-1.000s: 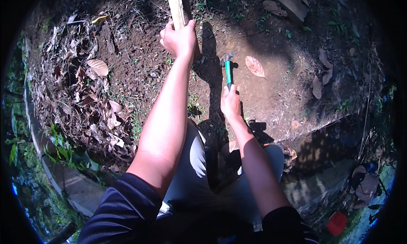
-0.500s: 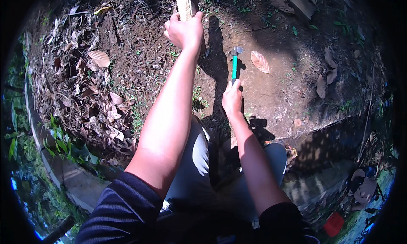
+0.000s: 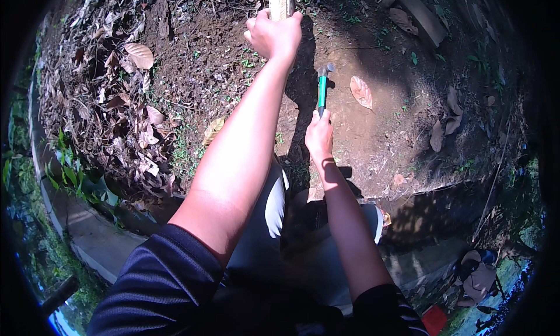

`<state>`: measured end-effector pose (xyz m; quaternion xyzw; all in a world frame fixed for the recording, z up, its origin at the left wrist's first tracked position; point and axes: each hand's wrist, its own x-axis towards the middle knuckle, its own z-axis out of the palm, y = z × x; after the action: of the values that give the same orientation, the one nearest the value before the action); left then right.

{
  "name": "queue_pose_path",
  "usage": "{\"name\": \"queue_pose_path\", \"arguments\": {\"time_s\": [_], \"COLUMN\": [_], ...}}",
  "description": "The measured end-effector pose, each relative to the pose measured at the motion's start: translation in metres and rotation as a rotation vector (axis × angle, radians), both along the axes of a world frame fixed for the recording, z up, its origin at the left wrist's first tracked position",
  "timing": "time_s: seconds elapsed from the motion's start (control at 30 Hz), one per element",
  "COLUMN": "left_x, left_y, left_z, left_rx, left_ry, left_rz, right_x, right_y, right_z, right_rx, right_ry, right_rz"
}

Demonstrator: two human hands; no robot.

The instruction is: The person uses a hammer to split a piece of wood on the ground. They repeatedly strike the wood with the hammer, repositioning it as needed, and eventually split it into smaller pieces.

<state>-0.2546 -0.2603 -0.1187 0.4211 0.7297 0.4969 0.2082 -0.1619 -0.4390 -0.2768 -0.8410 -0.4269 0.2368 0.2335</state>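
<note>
My left hand (image 3: 275,35) is closed around a pale wooden post (image 3: 281,2) at the top middle; the post's upper part runs out of the picture. To its right and nearer to me, my right hand (image 3: 319,136) grips a hammer (image 3: 322,91) by the dark end of its handle. The handle is bright green higher up, and its grey metal head points away from me, above the bare soil. A gap of soil separates the hammer from the post.
Dry leaves (image 3: 140,55) litter the ground on the left, and a brown leaf (image 3: 361,92) lies right of the hammer. A plank (image 3: 421,15) rests at the far right. Concrete edging (image 3: 93,241) curves along the near side. Another person (image 3: 478,277) is at the lower right, near a red object (image 3: 434,320).
My left hand and the post now appear further right and slightly higher in the picture. The whole view has shifted a little. The hammer stays in my right hand, almost in place.
</note>
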Motion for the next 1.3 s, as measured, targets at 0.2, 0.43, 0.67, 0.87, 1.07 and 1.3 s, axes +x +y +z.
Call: {"name": "queue_pose_path", "arguments": {"time_s": [0.2,0.43,0.67,0.87,1.07,1.3], "left_x": [-0.001,-0.02,-0.034,-0.029,-0.029,-0.03], "left_y": [-0.003,0.0,0.008,0.011,0.009,0.024], "left_z": [-0.001,-0.003,-0.01,-0.012,-0.011,-0.035], "left_rx": [-0.037,-0.015,-0.025,0.066,0.123,0.282], "left_ry": [-0.073,0.006,0.037,0.183,0.326,0.433], "left_rz": [0.014,0.038,0.08,0.046,-0.012,-0.045], "right_x": [0.014,0.01,0.012,0.018,0.009,0.015], "right_y": [0.003,0.009,0.004,0.001,0.008,0.004], "right_z": [-0.014,0.013,-0.011,-0.018,0.01,-0.025], "right_rx": [0.187,0.433,0.149,0.136,0.447,0.188], "right_ry": [-0.096,-0.036,-0.071,-0.116,0.004,-0.063], "right_rz": [0.012,-0.032,0.016,-0.016,-0.063,0.038]}}
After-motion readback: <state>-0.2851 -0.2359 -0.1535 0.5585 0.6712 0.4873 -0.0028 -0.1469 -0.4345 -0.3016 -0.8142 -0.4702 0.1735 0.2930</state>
